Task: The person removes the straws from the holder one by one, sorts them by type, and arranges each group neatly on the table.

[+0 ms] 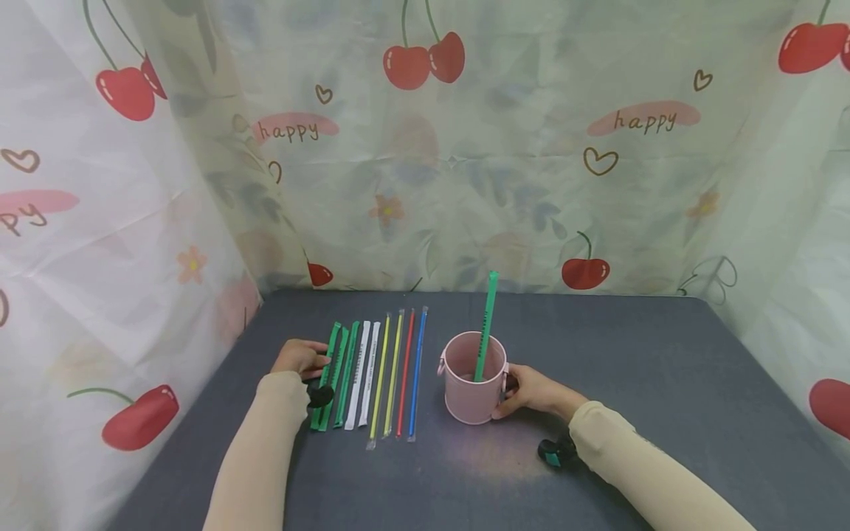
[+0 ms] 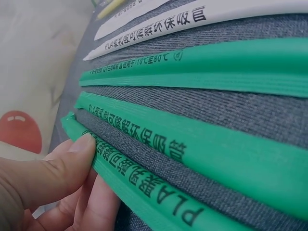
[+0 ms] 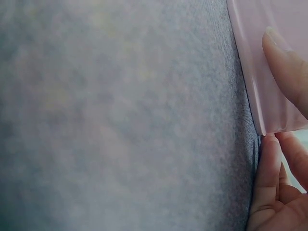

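My left hand (image 1: 300, 358) pinches the leftmost green paper-wrapped straw (image 2: 149, 195) near one end, between thumb and fingers. Two more green wrapped straws (image 1: 348, 376) lie just to its right on the table. On the right side of a small pink bucket (image 1: 468, 402), my right hand (image 1: 541, 391) grips the wall, with the thumb along its near side. One green wrapped straw (image 1: 488, 317) leans upright inside the bucket, its top well above the rim. In the right wrist view only the thumb, some fingers and part of the pink wall (image 3: 269, 101) show.
Right of the green straws lie two white wrapped straws (image 1: 358, 375), two yellow straws (image 1: 380, 376), a red straw (image 1: 406, 372) and a blue straw (image 1: 418, 376), roughly parallel. They rest on a dark grey cloth-covered table (image 1: 631, 354). A printed curtain (image 1: 425, 184) surrounds its back and sides.
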The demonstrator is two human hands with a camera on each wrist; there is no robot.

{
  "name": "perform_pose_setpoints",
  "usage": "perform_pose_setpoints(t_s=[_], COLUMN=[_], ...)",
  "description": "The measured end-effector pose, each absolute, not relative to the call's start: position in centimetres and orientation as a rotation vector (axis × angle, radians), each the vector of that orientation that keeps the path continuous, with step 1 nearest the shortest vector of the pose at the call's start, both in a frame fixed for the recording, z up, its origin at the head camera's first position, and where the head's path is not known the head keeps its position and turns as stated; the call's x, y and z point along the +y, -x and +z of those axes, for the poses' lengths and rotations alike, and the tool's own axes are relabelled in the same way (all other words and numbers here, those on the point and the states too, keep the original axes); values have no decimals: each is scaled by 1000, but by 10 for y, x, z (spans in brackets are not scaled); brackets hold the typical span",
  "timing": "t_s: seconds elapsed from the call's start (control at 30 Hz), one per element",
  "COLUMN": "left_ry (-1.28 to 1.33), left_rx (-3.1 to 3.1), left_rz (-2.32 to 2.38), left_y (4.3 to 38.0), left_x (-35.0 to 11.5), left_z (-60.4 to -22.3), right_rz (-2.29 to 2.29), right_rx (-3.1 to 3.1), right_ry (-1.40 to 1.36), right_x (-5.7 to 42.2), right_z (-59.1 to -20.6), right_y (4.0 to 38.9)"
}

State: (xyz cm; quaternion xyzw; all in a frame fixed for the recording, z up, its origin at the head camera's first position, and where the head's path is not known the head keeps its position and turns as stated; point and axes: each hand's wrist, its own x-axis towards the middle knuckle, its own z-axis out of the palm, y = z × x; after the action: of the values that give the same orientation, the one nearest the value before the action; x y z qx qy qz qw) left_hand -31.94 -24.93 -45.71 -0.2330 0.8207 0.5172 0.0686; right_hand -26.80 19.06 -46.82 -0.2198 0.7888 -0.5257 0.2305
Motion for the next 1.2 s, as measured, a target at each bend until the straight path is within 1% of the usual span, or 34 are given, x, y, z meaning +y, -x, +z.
perform_pose_setpoints(t_s=[0.67, 1.2], left_ry=[682, 723], left_rx=[2503, 2529], left_rz=[1560, 1536], left_y=[316, 316], left_x=[-247, -247], left_z=[-454, -455], right_rz=[-1448, -1453], right_rx=[2161, 2162], right_ry=[594, 608], right_x=[191, 190], right_z=[-467, -468], right_y=[267, 268])
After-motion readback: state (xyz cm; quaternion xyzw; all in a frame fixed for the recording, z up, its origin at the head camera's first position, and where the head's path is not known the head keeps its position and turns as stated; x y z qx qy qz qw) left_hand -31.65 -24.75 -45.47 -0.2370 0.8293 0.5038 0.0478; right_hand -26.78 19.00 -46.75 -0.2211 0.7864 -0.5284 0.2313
